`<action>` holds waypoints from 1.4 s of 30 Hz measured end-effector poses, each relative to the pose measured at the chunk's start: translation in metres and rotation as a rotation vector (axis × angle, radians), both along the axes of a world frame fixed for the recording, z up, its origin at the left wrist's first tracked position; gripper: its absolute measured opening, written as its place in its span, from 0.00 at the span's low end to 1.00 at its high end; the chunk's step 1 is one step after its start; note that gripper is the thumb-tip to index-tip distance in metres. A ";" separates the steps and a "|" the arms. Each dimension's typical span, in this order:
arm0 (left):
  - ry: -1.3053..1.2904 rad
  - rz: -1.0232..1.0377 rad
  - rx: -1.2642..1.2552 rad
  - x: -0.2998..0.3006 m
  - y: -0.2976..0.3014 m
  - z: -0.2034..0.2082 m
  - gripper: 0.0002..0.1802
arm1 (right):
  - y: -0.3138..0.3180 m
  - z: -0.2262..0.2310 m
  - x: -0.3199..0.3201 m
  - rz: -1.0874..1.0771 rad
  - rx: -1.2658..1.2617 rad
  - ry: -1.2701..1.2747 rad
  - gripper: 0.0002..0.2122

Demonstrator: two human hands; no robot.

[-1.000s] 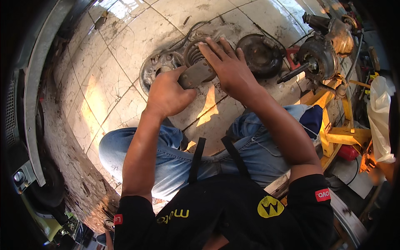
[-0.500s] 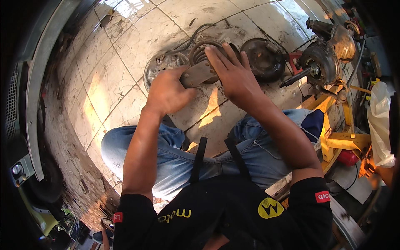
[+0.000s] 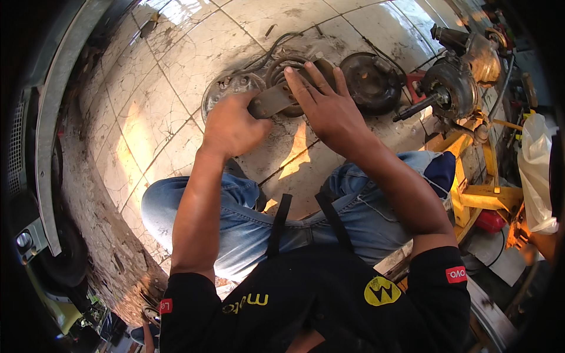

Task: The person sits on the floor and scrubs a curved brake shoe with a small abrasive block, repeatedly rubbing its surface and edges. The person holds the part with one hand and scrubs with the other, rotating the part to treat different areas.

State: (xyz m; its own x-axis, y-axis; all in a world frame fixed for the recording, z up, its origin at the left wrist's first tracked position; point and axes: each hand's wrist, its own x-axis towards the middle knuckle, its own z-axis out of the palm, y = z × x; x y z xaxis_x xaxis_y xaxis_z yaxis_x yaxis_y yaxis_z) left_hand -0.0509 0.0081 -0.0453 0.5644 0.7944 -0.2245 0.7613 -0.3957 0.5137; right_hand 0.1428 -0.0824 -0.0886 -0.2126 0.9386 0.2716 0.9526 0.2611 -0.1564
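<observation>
A curved, dull brown strip with small holes, which looks like a brake lining (image 3: 273, 101), is held above the floor between my hands. My left hand (image 3: 231, 126) is closed around its left end. Over the other end lies my right hand (image 3: 332, 117), fingers stretched out and slightly spread; its thumb is hidden. Just beyond are a grey metal disc with holes (image 3: 219, 88), partly covered by my left hand, and a dark ringed round part (image 3: 276, 73), partly behind the strip and my right fingers. A black, dish-shaped round part (image 3: 371, 88) sits to the right.
Cracked, dirty tiles (image 3: 194, 35) make up the floor. At the right, a greasy axle-like assembly (image 3: 450, 88) rests by a yellow metal stand (image 3: 485, 197), with a whitish plastic bag (image 3: 537, 170) beyond. A rough trunk-like mass (image 3: 106, 194) runs along the left.
Both hands have shifted slightly left together with the strip. My right fingers have slid a little along it, staying outstretched.
</observation>
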 end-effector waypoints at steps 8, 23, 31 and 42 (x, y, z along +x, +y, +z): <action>-0.083 0.073 -0.063 0.002 -0.002 -0.004 0.28 | -0.002 0.004 -0.002 0.029 -0.051 0.052 0.33; -0.259 0.245 -0.143 0.019 -0.022 -0.002 0.28 | 0.010 0.022 0.004 0.067 -0.066 0.614 0.43; -0.197 0.221 -0.132 0.018 -0.024 0.003 0.35 | 0.015 0.008 0.006 0.045 -0.015 0.376 0.33; -0.200 0.219 -0.122 0.013 -0.022 -0.005 0.30 | 0.017 -0.005 0.007 0.042 0.015 0.375 0.27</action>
